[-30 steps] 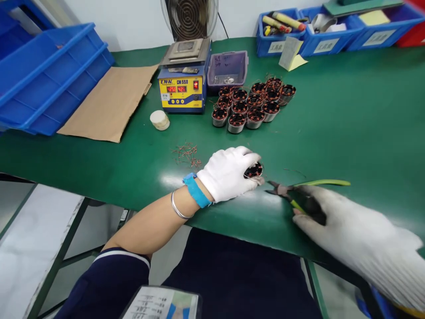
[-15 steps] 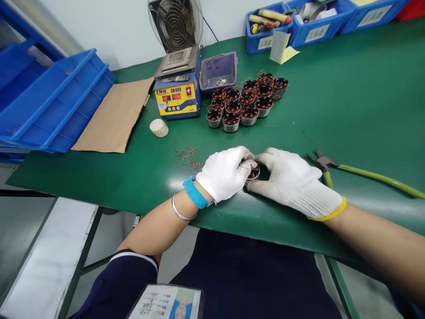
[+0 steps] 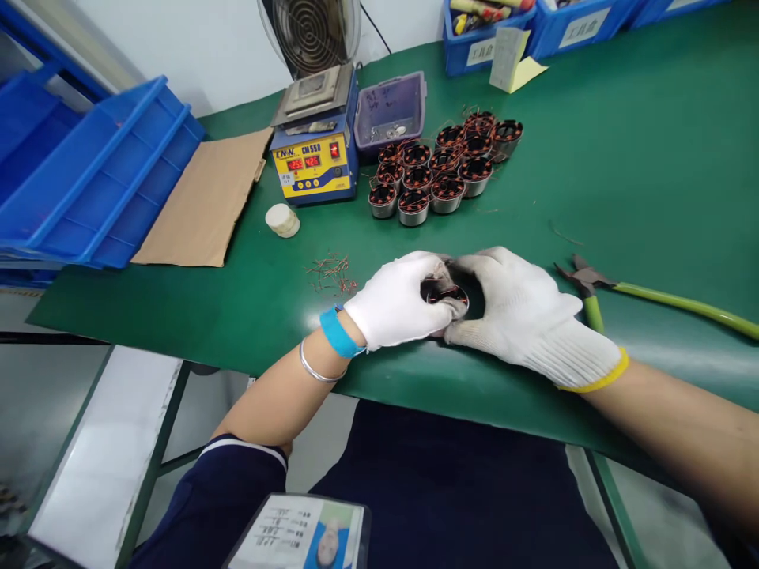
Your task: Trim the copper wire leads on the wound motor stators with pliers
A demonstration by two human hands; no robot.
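Note:
My left hand (image 3: 400, 304) and my right hand (image 3: 522, 312), both in white knit gloves, meet near the front edge of the green bench. Together they grip one small round stator wound with copper wire (image 3: 446, 292), fingers curled round it from either side. The green-handled cutting pliers (image 3: 622, 294) lie on the bench just right of my right hand, untouched. A little heap of cut copper wire ends (image 3: 333, 274) lies left of my left hand.
A group of several wound stators (image 3: 442, 170) stands behind my hands. Further back are a yellow-blue solder pot (image 3: 314, 154), a fan (image 3: 311, 32), a purple tray (image 3: 390, 107), a white tape roll (image 3: 282, 220), cardboard (image 3: 205, 197), and blue bins (image 3: 88, 174) at the left.
My right hand laid the pliers on the bench at the right and came over to the stator. Both hands now hold it, raised slightly and tilted.

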